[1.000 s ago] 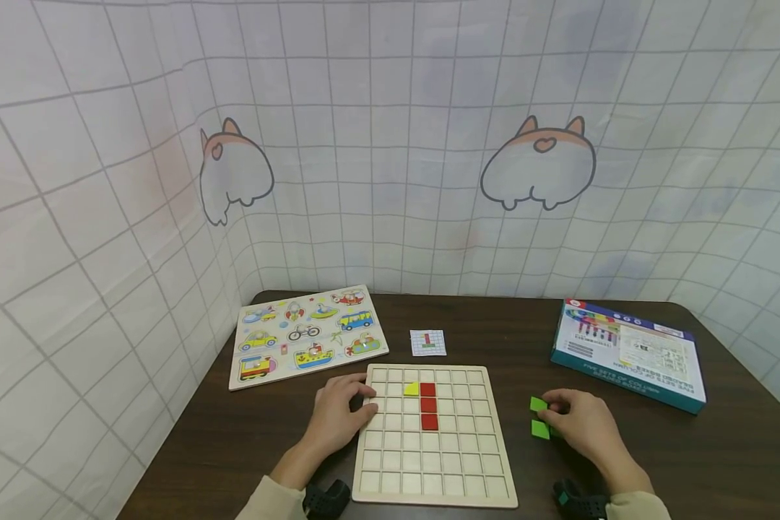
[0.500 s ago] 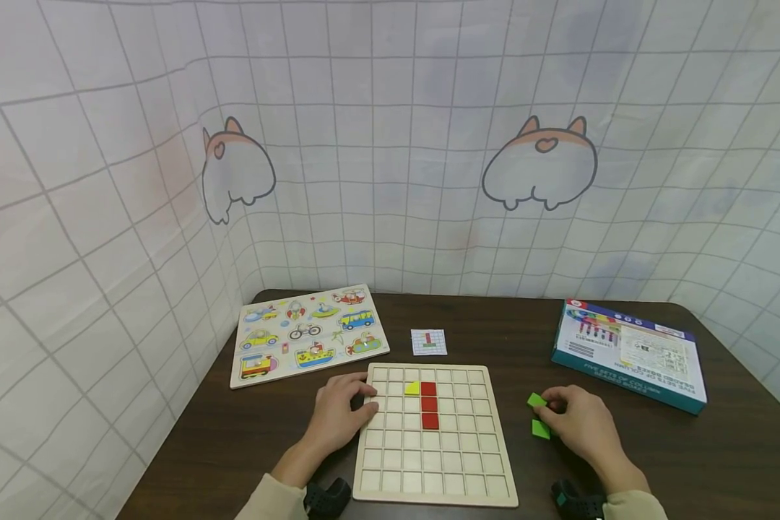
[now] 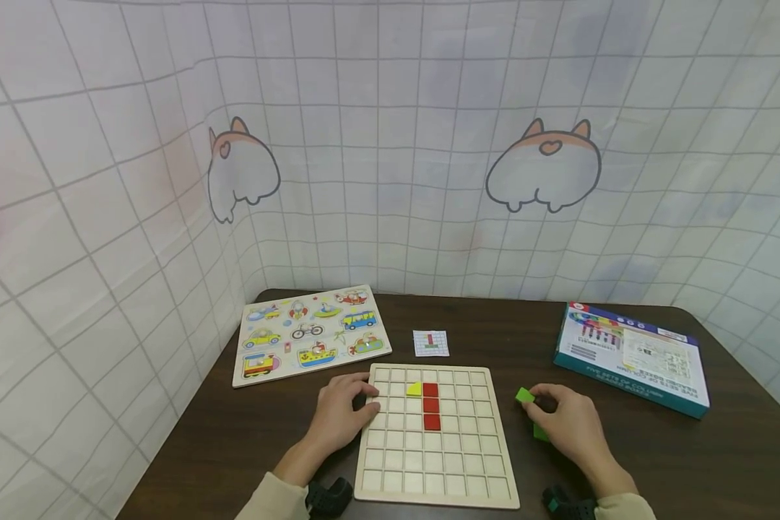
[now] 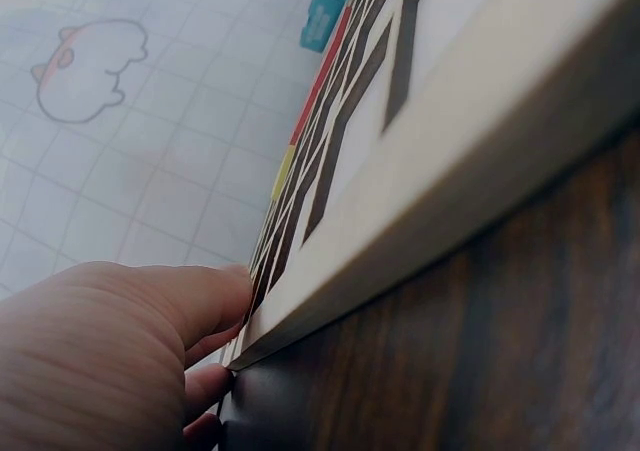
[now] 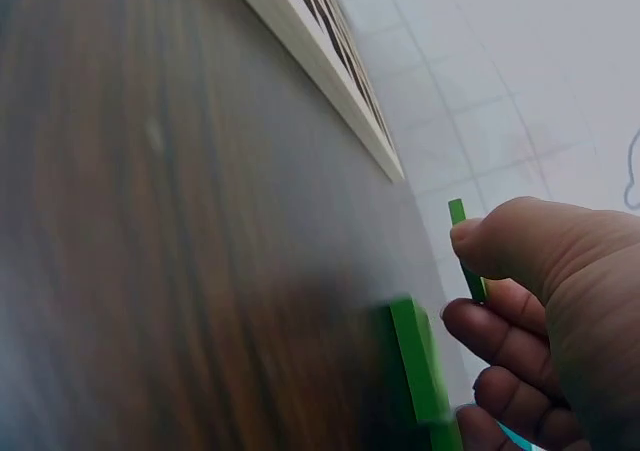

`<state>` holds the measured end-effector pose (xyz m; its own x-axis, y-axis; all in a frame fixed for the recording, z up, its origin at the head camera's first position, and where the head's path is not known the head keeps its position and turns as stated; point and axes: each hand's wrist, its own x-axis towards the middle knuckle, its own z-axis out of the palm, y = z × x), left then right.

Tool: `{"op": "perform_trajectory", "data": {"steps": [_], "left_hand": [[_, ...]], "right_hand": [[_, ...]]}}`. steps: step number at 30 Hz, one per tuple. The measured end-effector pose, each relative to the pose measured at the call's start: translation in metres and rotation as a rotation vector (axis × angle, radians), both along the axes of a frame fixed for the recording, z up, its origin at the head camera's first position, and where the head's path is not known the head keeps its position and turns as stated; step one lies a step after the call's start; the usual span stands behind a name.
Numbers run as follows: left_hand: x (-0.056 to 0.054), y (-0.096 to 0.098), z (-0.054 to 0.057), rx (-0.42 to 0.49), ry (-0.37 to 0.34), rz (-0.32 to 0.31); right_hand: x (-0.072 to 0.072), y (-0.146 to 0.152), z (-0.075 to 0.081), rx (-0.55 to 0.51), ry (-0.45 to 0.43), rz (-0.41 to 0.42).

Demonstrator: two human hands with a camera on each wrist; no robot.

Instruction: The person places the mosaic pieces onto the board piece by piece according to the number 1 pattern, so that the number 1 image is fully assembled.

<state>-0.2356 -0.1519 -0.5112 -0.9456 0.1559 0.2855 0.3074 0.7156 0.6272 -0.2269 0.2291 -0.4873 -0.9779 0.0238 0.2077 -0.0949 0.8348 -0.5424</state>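
Observation:
My left hand [image 3: 338, 412] grips the left edge of a pale wooden grid board [image 3: 437, 500]; the left wrist view shows thumb and fingers [image 4: 210, 386] at that edge. Three red square tiles [image 3: 432, 406] form a column on the board, with a yellow tile [image 3: 414, 390] left of the top one. Right of the board, my right hand [image 3: 570, 422] pinches a green tile [image 3: 523, 395] between thumb and fingers. More green tile pieces [image 5: 418, 359] lie on the table under this hand, partly hidden by it in the head view.
A small pattern card [image 3: 431, 343] with a red and green figure lies behind the board. To its left is a vehicle picture puzzle [image 3: 312, 336]; a flat teal-sided box [image 3: 633, 359] lies at the back right. Gridded cloth [image 3: 390, 180] hangs behind the dark table [image 3: 494, 325].
My right hand has drawn the pinched green tile away from the other green pieces, leftward toward the board. My left hand stays at the board's edge. The head view has shifted slightly.

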Motion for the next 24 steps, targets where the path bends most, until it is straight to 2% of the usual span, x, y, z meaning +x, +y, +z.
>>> {"op": "perform_trajectory", "data": {"steps": [16,24], "left_hand": [[0.001,0.000,-0.001,0.003,0.006,0.000],[0.001,0.000,0.001,0.003,0.010,-0.006]], "right_hand": [[0.001,-0.026,-0.001,-0.033,0.098,0.054],[0.004,-0.040,-0.006,-0.048,0.159,0.122]]}}
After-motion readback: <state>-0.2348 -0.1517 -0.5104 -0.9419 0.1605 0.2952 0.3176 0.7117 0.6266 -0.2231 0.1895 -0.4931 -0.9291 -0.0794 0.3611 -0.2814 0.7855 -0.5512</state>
